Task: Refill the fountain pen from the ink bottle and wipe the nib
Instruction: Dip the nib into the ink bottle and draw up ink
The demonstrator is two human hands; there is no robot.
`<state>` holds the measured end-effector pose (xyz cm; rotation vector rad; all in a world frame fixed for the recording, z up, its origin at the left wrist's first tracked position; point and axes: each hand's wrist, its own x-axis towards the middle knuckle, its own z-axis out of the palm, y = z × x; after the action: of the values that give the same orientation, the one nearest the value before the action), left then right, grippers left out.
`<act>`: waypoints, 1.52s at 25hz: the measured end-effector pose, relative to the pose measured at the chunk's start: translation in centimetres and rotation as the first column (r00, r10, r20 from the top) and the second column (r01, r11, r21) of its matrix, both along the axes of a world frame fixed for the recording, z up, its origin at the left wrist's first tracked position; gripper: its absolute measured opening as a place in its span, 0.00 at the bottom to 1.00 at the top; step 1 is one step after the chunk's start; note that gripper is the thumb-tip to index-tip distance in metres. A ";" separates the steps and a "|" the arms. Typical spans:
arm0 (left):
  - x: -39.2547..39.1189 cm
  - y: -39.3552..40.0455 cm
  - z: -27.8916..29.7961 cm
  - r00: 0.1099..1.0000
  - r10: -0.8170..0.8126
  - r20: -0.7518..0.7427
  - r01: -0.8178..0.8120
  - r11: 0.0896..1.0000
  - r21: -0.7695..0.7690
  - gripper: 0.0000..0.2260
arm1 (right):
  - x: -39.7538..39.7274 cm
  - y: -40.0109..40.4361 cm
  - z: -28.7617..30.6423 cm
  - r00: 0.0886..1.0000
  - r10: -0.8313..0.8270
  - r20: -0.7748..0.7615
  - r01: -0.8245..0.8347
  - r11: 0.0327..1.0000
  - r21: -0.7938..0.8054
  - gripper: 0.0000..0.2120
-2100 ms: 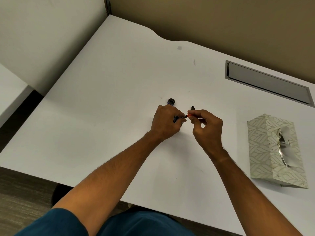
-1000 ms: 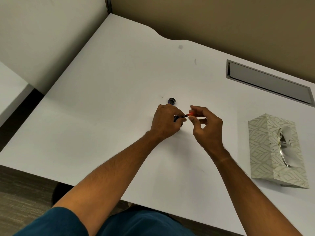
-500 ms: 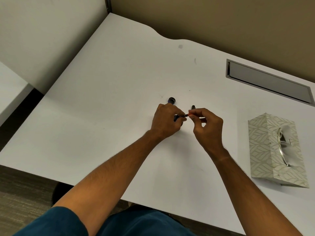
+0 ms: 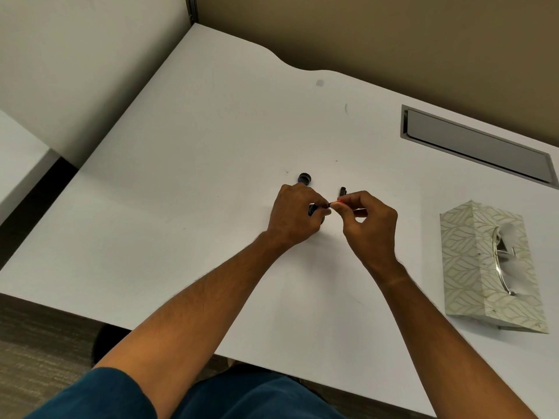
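pen (image 4: pixel 322 205) – long axis left-right | both hands pinch it – left hand (image 4: pixel 295 214), right hand (image 4: pixel 367 222)

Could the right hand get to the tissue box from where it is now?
Probably yes: bare table lies between the right hand and the tissue box, but its fingers are pinching the pen part.

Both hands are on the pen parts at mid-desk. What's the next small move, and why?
Probably keep the left hand steady on the dark pen section while the right hand goes on working the small red-tipped part: both pinch it, the round dark cap lies off, and the leaf-patterned tissue box sits untouched.
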<state>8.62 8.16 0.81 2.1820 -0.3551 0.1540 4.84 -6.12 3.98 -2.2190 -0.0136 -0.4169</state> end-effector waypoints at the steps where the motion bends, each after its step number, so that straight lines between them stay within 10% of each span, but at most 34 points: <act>1: 0.0 0.0 0.0 1.000 0.000 0.001 0.000 1.000 -0.001 0.05 | 0.0 0.0 0.0 1.000 0.001 -0.008 0.000 1.000 0.006 0.04; 38: 0.0 0.0 0.3 0.999 -0.016 0.041 0.016 1.000 0.016 0.05 | -0.4 0.4 0.4 0.998 -0.006 -0.066 0.007 1.000 0.008 0.08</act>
<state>8.67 8.19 1.13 2.1934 -0.3986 0.1884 4.45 -5.69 4.37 -2.2239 0.0304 -0.3466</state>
